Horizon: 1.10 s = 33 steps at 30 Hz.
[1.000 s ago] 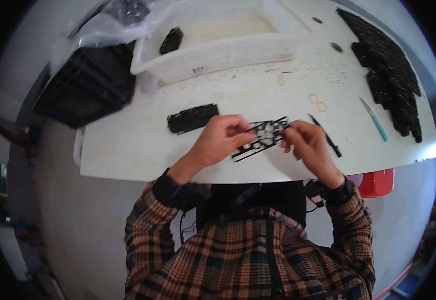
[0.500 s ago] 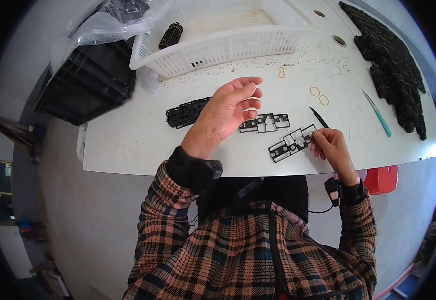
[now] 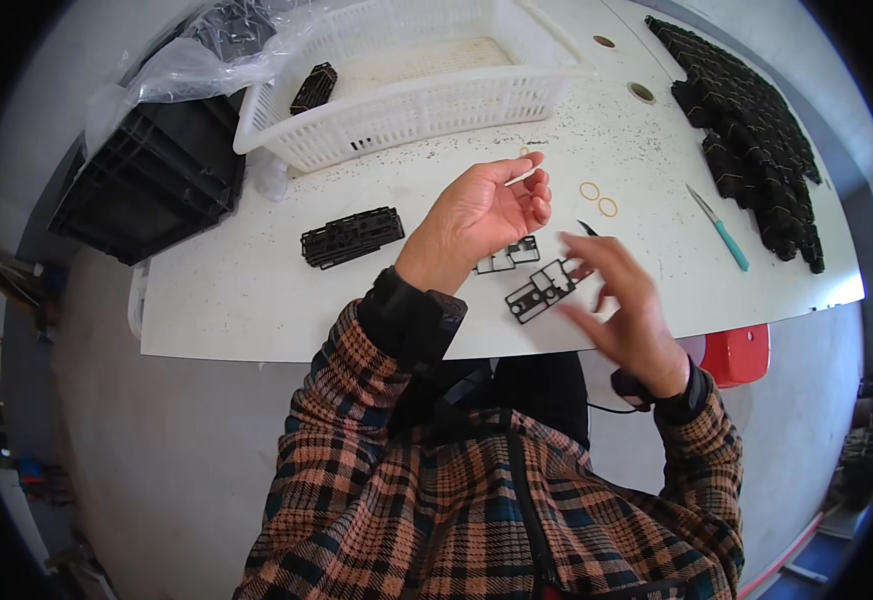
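My left hand (image 3: 482,212) is raised over the table, palm turned sideways, fingers loosely curled and apart, with nothing seen in it. Partly hidden behind it lies a black plastic frame (image 3: 502,263). A second black frame (image 3: 535,297) with cut-out windows lies slanted nearer me. My right hand (image 3: 622,300), blurred by motion, is at that frame's right end, thumb and fingers spread. Beyond its fingertips shows the tip of a dark pointed strip (image 3: 587,228), the remainder hidden. Left of my hands sits a stack of similar black frames (image 3: 353,237).
A white basket (image 3: 407,112) at the back holds a black bundle (image 3: 314,88). At the left stands a black crate (image 3: 147,175) with clear plastic. Rubber bands (image 3: 608,207), a teal-handled knife (image 3: 729,243) and piled black bundles (image 3: 747,140) lie rightward. A red stool (image 3: 742,355) stands below.
My right hand has opened from its pinch on the nearer frame. The whole view has shifted, so the table things appear further left. My left hand stays raised, its fingers a little more curled.
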Each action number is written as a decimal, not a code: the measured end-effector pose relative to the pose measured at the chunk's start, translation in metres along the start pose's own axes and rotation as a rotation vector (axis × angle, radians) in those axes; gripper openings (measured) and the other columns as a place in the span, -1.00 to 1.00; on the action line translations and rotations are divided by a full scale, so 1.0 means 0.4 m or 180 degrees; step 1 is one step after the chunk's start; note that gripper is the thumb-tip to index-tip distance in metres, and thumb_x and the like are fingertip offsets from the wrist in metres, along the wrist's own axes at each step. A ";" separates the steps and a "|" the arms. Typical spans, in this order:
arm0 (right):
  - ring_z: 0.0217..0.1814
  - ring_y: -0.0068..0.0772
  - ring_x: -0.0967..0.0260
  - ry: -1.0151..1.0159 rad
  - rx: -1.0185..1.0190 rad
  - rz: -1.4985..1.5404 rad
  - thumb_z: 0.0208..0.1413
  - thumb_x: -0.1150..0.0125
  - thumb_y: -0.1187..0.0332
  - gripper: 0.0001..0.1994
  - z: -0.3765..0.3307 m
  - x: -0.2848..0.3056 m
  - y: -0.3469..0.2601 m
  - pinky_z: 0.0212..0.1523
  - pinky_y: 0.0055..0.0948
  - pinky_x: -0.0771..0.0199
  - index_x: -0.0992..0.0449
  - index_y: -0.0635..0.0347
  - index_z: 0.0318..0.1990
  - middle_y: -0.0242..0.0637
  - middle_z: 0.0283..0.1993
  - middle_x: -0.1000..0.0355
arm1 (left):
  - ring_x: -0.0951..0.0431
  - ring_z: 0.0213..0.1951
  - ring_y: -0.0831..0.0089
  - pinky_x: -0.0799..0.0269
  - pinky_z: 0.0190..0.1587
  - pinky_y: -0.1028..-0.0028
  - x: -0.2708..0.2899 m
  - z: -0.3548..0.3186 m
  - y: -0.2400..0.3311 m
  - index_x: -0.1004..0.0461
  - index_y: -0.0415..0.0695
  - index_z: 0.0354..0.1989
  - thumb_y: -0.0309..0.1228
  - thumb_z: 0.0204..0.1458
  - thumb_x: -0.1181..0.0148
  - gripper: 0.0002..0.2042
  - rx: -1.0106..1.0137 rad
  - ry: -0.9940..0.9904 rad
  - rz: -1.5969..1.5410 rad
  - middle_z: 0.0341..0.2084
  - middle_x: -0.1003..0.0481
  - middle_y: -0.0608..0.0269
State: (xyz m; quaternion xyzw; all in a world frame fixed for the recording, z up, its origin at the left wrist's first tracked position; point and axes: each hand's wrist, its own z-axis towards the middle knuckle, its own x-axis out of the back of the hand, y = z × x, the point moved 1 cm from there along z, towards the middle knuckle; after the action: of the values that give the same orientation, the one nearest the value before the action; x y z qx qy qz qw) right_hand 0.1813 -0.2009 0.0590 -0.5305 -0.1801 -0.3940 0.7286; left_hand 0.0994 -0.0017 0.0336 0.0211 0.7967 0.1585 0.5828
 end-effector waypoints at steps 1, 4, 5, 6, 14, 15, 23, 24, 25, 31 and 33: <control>-0.18 -0.41 -0.42 -0.0188 0.0346 0.0151 -0.11 -0.43 0.46 -0.31 0.018 -0.010 -0.040 -0.39 -0.51 -0.45 -0.30 0.14 0.26 -0.10 0.16 -0.29 | -0.39 -0.33 0.39 -0.40 -0.30 0.47 -0.003 0.004 -0.004 -0.38 -0.29 -0.13 -0.54 0.12 -0.10 -0.83 0.0076 -0.0015 -0.0070 -0.33 -0.39 0.14; -0.17 -0.33 -0.42 -0.0390 0.1144 0.0133 -0.15 -0.49 0.37 -0.19 0.053 -0.039 -0.093 -0.39 -0.46 -0.47 -0.23 0.10 0.32 -0.07 0.24 -0.19 | -0.38 -0.34 0.40 -0.39 -0.29 0.47 -0.030 0.020 -0.032 -0.36 -0.32 -0.13 -0.56 0.12 -0.09 -0.82 0.0191 -0.0095 -0.0106 -0.33 -0.38 0.13; -0.17 -0.30 -0.42 -0.0459 0.1067 0.0365 -0.16 -0.49 0.35 -0.19 0.055 -0.053 -0.096 -0.37 -0.45 -0.48 -0.22 0.10 0.32 -0.07 0.23 -0.20 | -0.38 -0.34 0.42 -0.39 -0.29 0.48 -0.038 0.024 -0.043 -0.34 -0.33 -0.11 -0.57 0.11 -0.09 -0.81 0.0202 -0.0094 -0.0057 -0.33 -0.38 0.14; -0.16 -0.27 -0.43 -0.0531 0.0988 0.0601 -0.16 -0.50 0.33 -0.18 0.055 -0.066 -0.094 -0.36 -0.45 -0.49 -0.22 0.09 0.32 -0.06 0.22 -0.21 | -0.38 -0.34 0.44 -0.38 -0.28 0.49 -0.044 0.030 -0.052 -0.33 -0.34 -0.10 -0.58 0.10 -0.10 -0.79 0.0207 -0.0091 -0.0011 -0.32 -0.37 0.14; -0.14 -0.22 -0.47 -0.0716 0.1533 0.0136 -0.13 -0.46 0.36 -0.34 0.068 -0.096 -0.067 -0.27 -0.45 -0.55 -0.34 0.12 0.20 -0.07 0.17 -0.25 | -0.37 -0.33 0.36 -0.42 -0.24 0.40 -0.049 0.060 -0.079 -0.33 -0.35 -0.25 -0.57 0.13 -0.05 -0.90 0.0192 -0.0304 -0.0346 -0.34 -0.36 0.07; -0.13 -0.22 -0.47 -0.0726 0.1687 -0.0047 -0.12 -0.45 0.38 -0.38 0.070 -0.095 -0.065 -0.26 -0.45 -0.56 -0.37 0.14 0.17 -0.07 0.16 -0.26 | -0.37 -0.33 0.36 -0.42 -0.24 0.40 -0.051 0.062 -0.082 -0.33 -0.35 -0.25 -0.57 0.13 -0.05 -0.90 0.0177 -0.0340 -0.0382 -0.34 -0.36 0.07; -0.11 -0.22 -0.46 -0.0612 0.1449 0.0316 -0.14 -0.44 0.50 -0.47 0.078 -0.100 -0.072 -0.25 -0.44 -0.57 -0.42 0.19 0.06 -0.10 0.10 -0.31 | -0.38 -0.35 0.38 -0.40 -0.27 0.45 -0.059 0.079 -0.099 -0.31 -0.37 -0.17 -0.58 0.13 -0.05 -0.86 0.0302 -0.0153 -0.0380 -0.32 -0.37 0.09; -0.11 -0.22 -0.46 -0.0626 0.1465 0.0298 -0.14 -0.44 0.50 -0.47 0.079 -0.100 -0.075 -0.25 -0.44 -0.57 -0.42 0.19 0.06 -0.10 0.10 -0.31 | -0.38 -0.35 0.38 -0.40 -0.27 0.46 -0.059 0.083 -0.101 -0.32 -0.36 -0.17 -0.58 0.12 -0.06 -0.85 0.0322 -0.0168 -0.0340 -0.32 -0.37 0.09; -0.11 -0.22 -0.46 -0.0591 0.1423 0.0290 -0.14 -0.44 0.50 -0.47 0.082 -0.098 -0.079 -0.24 -0.44 -0.57 -0.42 0.20 0.06 -0.10 0.09 -0.31 | -0.38 -0.35 0.38 -0.40 -0.27 0.46 -0.059 0.087 -0.104 -0.32 -0.35 -0.17 -0.58 0.12 -0.07 -0.85 0.0342 -0.0182 -0.0296 -0.32 -0.37 0.09; -0.12 -0.24 -0.47 -0.0597 0.1357 0.0087 -0.15 -0.45 0.49 -0.42 0.091 -0.074 -0.118 -0.25 -0.44 -0.56 -0.38 0.23 0.10 -0.11 0.06 -0.33 | -0.37 -0.35 0.38 -0.38 -0.30 0.48 -0.066 0.098 -0.144 -0.32 -0.30 -0.14 -0.56 0.09 -0.10 -0.81 0.0135 0.0095 0.0163 -0.36 -0.36 0.13; -0.06 -0.14 -0.45 -0.0684 0.1276 0.0101 -0.14 -0.43 0.47 -0.39 0.078 -0.066 -0.121 -0.19 -0.36 -0.54 -0.35 0.21 0.14 -0.10 0.07 -0.33 | -0.37 -0.36 0.40 -0.37 -0.32 0.49 -0.075 0.084 -0.164 -0.33 -0.28 -0.13 -0.56 0.08 -0.11 -0.79 0.0071 0.0189 0.0338 -0.37 -0.36 0.14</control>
State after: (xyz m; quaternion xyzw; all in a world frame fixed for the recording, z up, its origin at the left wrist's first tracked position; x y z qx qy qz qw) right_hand 0.1327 -0.1684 0.0833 -0.4169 -0.3230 -0.2800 0.8021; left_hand 0.1504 -0.0627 0.0342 0.0651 0.8131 0.1808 0.5495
